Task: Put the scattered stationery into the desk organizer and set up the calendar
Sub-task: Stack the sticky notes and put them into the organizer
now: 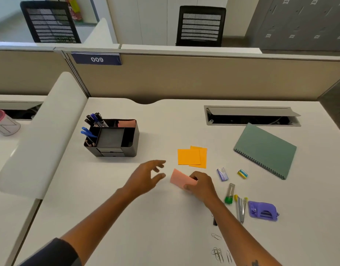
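My right hand point(200, 184) grips a pink sticky-note pad point(179, 178) just above the white desk. My left hand point(146, 175) hovers open a little to the left of the pad, fingers spread. The black desk organizer point(132, 139) stands further back on the left; it holds several pens, blue scissors and another pink pad. Two orange sticky-note pads point(192, 156) lie behind my hands. The green spiral-bound calendar point(265, 149) lies flat at the right.
To the right of my right hand lie a staple box point(222, 174), a small yellow-green box point(242, 173), a green-capped tube point(229, 193), metal clips point(240, 208), a purple hole punch point(263, 210). Paper clips point(219, 252) lie near the front edge. A cable hatch point(251, 115) is open at the back.
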Tool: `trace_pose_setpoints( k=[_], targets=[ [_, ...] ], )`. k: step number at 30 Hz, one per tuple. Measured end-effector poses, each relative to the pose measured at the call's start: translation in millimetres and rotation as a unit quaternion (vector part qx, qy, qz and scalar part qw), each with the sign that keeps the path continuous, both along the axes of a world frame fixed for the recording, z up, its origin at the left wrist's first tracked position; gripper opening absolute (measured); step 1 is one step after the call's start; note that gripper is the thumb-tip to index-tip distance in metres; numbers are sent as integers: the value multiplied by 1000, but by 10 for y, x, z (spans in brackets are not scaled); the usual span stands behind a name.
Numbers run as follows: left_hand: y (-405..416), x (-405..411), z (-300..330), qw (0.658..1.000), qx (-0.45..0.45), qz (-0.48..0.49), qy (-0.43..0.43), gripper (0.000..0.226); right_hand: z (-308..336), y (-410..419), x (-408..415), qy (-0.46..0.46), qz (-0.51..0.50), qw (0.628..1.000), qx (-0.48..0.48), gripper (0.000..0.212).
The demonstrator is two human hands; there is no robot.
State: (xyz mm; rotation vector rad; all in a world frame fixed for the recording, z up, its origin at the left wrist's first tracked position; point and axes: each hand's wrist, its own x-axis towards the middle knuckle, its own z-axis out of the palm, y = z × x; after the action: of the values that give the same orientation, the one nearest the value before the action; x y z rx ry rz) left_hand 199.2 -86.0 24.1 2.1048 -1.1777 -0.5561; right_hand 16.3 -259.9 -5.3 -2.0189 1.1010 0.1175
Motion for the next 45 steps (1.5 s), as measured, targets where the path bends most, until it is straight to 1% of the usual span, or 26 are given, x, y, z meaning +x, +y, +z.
trace_pose_setpoints(
  k=[2, 3, 6, 10, 13, 16, 17, 20, 23, 27, 33, 38, 43, 45],
  targets=[
    [-11, -58, -35, 999, 31, -2, 28, 59, 96, 71, 33, -58, -9, 998, 27, 22],
    [-23, -67, -37, 999, 35, 2, 38, 59, 141, 110, 59, -80, -9, 996, 36, 23],
    [-70, -65, 43, 998, 28, 16, 46, 45, 273, 202, 122, -123, -8, 991, 49, 26],
    [-56, -48, 170, 999, -18, 29, 11, 17, 351, 260, 201, -175, -15, 984, 38, 26],
    [-1, 90, 308, 996, -68, 55, -24, 11, 390, 294, 228, -196, -28, 980, 14, 32],
    [16, 478, 491, 985, -114, 110, -61, 11, 385, 321, 194, -219, -40, 975, 19, 35],
    [17, 645, 579, 981, -116, 131, -80, 12, 376, 328, 169, -219, -40, 975, 14, 34],
    [11, 1162, 881, 965, -96, 156, -189, 20, 339, 369, 80, -205, -40, 978, 9, 31],
    [-24, 1628, 1085, 952, -78, 175, -237, 21, 294, 422, -10, -180, -37, 983, 15, 28],
    [-72, 1956, 1060, 945, -34, 145, -293, 21, 231, 458, -106, -165, -32, 986, 15, 27],
    [-160, 2097, 876, 948, 9, 99, -302, 20, 179, 407, -194, -146, -23, 989, -1, 22],
    [-190, 2189, 701, 949, 56, 83, -300, 22, 147, 325, -217, -137, -24, 990, -8, 21],
    [-251, 2261, 567, 938, 102, 64, -324, 24, 117, 205, -201, -132, -25, 991, -19, 23],
    [-290, 2276, 531, 936, 107, 56, -332, 23, 101, 140, -197, -130, -28, 991, -25, 23]
  ],
)
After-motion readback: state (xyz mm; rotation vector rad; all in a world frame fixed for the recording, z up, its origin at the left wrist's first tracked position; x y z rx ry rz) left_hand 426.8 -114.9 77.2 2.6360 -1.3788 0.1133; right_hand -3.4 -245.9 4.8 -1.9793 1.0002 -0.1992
